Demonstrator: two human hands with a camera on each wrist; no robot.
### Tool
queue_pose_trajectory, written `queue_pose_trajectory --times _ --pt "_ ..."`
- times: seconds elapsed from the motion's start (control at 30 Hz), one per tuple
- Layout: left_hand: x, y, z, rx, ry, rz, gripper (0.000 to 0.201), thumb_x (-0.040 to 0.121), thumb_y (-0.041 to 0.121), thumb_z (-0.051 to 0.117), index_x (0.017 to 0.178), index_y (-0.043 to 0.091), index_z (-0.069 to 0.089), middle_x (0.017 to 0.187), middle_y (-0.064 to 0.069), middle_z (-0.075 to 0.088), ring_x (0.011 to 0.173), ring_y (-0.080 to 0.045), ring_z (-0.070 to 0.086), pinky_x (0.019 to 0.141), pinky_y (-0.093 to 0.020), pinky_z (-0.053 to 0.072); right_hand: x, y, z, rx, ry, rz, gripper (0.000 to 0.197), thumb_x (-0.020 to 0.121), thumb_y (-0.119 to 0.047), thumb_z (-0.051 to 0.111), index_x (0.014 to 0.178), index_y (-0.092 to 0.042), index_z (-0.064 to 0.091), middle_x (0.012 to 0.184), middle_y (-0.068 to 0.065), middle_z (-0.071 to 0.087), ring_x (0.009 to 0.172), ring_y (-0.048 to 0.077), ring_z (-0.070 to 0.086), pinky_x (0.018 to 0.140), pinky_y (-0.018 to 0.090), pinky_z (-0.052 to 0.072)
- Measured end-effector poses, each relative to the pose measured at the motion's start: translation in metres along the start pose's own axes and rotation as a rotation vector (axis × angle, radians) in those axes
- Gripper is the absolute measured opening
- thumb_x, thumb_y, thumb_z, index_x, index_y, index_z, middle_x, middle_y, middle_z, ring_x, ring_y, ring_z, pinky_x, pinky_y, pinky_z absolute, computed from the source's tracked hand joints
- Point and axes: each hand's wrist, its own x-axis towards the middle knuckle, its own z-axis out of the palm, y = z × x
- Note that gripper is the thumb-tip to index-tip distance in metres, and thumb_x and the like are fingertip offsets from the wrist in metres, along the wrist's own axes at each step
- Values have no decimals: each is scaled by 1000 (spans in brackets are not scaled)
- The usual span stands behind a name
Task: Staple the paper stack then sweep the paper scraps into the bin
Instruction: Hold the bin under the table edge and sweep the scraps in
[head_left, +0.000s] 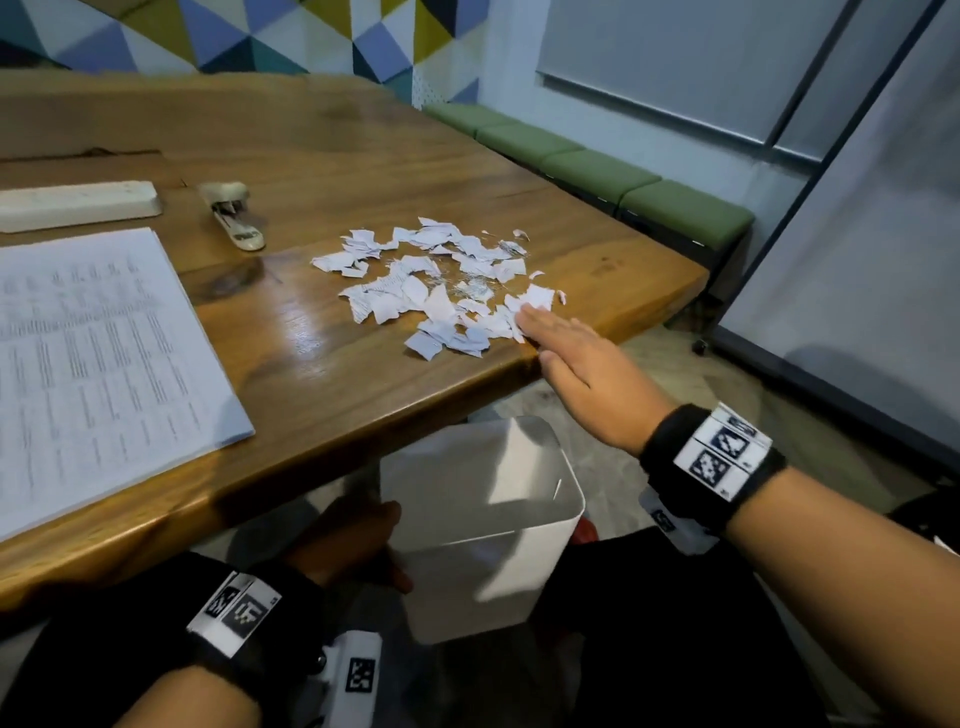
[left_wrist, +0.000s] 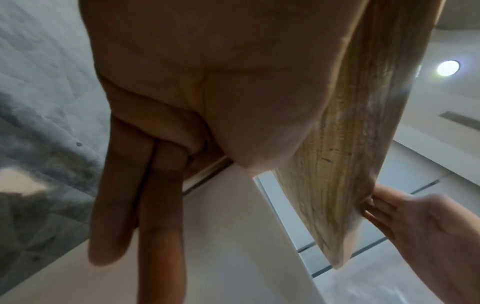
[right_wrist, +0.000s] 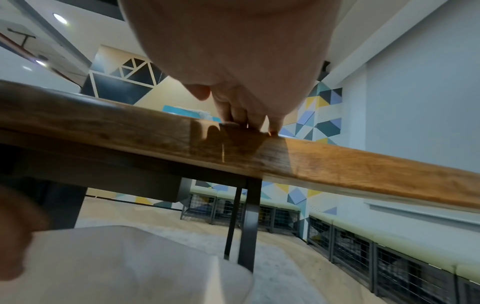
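Observation:
Torn white paper scraps (head_left: 436, 280) lie heaped on the wooden table (head_left: 322, 156), near its right front edge. My right hand (head_left: 540, 332) lies flat and open at the heap's right side, fingertips on the nearest scraps; in the right wrist view its fingers (right_wrist: 249, 117) touch the table edge (right_wrist: 337, 164). Below that edge my left hand (head_left: 353, 540) grips the left wall of a white bin (head_left: 467, 582), with fingers (left_wrist: 145, 205) laid along the bin wall (left_wrist: 233, 246). The printed paper stack (head_left: 93, 353) rests at the left. A beige stapler (head_left: 236, 213) lies behind it.
A long white block (head_left: 78, 202) lies at the table's far left. Green benches (head_left: 597, 166) run along the wall beyond the table's right side. A dark table leg (right_wrist: 249, 222) stands behind the bin (right_wrist: 130, 267).

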Motion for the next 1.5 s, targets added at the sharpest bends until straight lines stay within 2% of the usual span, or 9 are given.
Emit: queue_pose_trajectory --times 0.1,0.27,0.5,0.83,0.93,1.13,1.23,1.33,1.5 --pt "-9 4 2 -84 -30 79 28 101 21 54 123 6 58 107 -27 68 90 -51 69 76 -56 63 -11 -8 -5 75 7 -16 55 103 -29 30 157 -22 43 165 -5 38 154 6 29 130 32 15" --pt "3 12 11 -3 -37 104 39 96 26 52 132 10 53 100 -25 74 69 -45 78 79 -60 63 10 -5 -17 103 102 5 56 104 -30 30 158 -20 41 166 -1 36 153 10 31 127 29 19" --pt "4 31 17 45 37 20 34 104 15 50 125 -10 58 79 -14 63 59 -27 68 46 -34 59 2 8 2 39 -20 -92 57 107 -33 27 161 -16 33 169 2 29 157 10 22 130 31 8" --pt "-7 29 11 -46 22 76 44 106 22 51 149 16 43 131 -20 62 81 -47 76 70 -51 65 -40 0 -4 222 151 -133 53 103 -12 36 154 -18 47 163 -6 40 153 4 34 129 35 24" --pt "-13 31 11 -70 36 91 36 105 19 52 141 20 50 122 -16 65 87 -45 74 70 -59 64 -22 6 -11 268 243 -59 53 102 -13 36 152 -18 50 161 -4 44 152 7 37 127 38 29" --pt "-32 44 7 -83 54 89 34 101 26 53 135 21 53 120 -19 62 87 -46 75 72 -63 63 32 25 -20 17 52 82 53 108 -26 31 160 -17 36 169 2 32 156 13 27 125 25 14" --pt "-44 50 8 -31 46 51 53 86 33 58 137 20 52 115 -13 66 99 -43 70 78 -54 65 40 30 -21 -4 -41 100 51 110 -26 31 160 -16 35 169 3 30 157 14 26 120 20 9" --pt "-50 52 7 10 43 12 40 93 25 59 131 12 57 103 -12 68 82 -35 74 64 -36 66 28 29 -15 18 -34 22 54 107 -29 28 160 -19 36 169 0 31 157 13 26 126 26 10" --pt "-55 49 1 8 51 -6 19 87 31 66 94 13 66 107 -14 71 97 -38 72 93 -60 58 -22 23 -8 86 -51 -137 60 106 -45 21 161 -21 33 170 -4 27 157 5 19 131 34 12"
